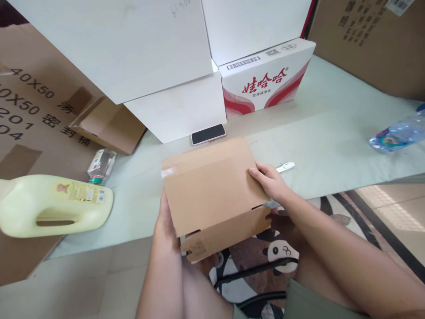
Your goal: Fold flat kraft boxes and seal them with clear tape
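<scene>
A small brown cardboard box [212,186] is held between my two hands at the table's front edge. Its top is closed, and a slotted flap hangs loose on the side toward me. A bit of clear tape shows at its far left corner. My left hand [165,217] supports the left side, with the fingers hidden behind and under the box. On the right side, my right hand [267,179] grips the edge, its thumb on top. Just beyond that hand lies a white utility knife [285,167], partly covered.
Behind the box lie a phone [208,134] and a white and red carton [265,84]. At left are a pale yellow jug [76,212], a small clear bottle [102,164] and large cardboard boxes [29,110]. A plastic bottle [398,133] lies at right.
</scene>
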The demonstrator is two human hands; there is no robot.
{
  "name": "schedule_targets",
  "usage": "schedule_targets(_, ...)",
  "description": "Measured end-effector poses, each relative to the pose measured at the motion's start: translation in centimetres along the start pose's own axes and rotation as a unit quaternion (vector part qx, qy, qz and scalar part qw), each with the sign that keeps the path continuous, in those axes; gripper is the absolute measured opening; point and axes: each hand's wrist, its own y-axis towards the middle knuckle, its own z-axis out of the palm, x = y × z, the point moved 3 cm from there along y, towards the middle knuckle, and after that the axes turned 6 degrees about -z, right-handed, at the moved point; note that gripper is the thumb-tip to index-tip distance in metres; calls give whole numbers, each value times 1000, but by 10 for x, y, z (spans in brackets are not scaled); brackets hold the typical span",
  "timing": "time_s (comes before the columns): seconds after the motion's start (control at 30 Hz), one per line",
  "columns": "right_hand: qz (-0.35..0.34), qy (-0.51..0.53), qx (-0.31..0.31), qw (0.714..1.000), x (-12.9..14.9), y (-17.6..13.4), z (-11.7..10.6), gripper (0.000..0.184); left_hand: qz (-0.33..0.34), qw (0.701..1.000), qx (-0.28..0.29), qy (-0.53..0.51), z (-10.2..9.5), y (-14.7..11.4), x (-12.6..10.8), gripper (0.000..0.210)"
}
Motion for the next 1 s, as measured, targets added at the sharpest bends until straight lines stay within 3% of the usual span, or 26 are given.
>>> schedule_targets(0.23, 1, -13, -5, 1000, 1, 0, 0, 42, 12, 1000, -8, 8, 4, -3, -1, 23)
schedule_targets(0.43, -1, -19, -4, 1000, 0, 0, 0, 41, -7, 997, -72, 18, -9, 1, 4, 26)
schedule_targets(0.7, 0, -28, 2, 1000, -1, 0, 0, 41, -9, 997, -71, 10, -4, -6, 7, 28)
schedule_targets(1.0, 7, -20, 5, 1000, -2, 0, 1, 42, -22, 999, -23, 9, -2, 2, 0, 31)
